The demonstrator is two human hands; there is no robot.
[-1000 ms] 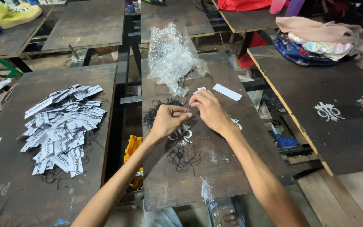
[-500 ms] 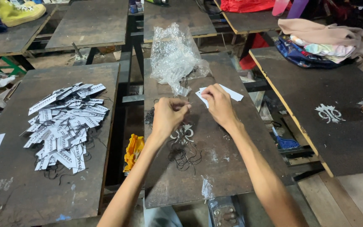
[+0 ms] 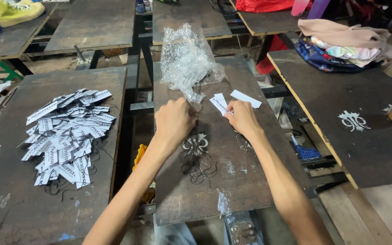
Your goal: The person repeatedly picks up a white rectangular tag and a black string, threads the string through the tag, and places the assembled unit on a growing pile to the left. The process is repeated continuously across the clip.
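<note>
The right hand (image 3: 243,119) has lifted a white paper tag (image 3: 220,104) toward 1 o'clock; the left hand (image 3: 174,121) has shifted toward 12 o'clock.

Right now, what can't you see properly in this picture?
- Head view: the left hand is closed with its back to the camera, so whatever it pinches is hidden.
- The white tag is partly covered by the right hand.
- The crumpled clear plastic bag blurs its contents.
- The black strings are too thin to count.

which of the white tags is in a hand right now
The white tag pinched by the right hand; the other loose tag lies flat beyond it, untouched.
</note>
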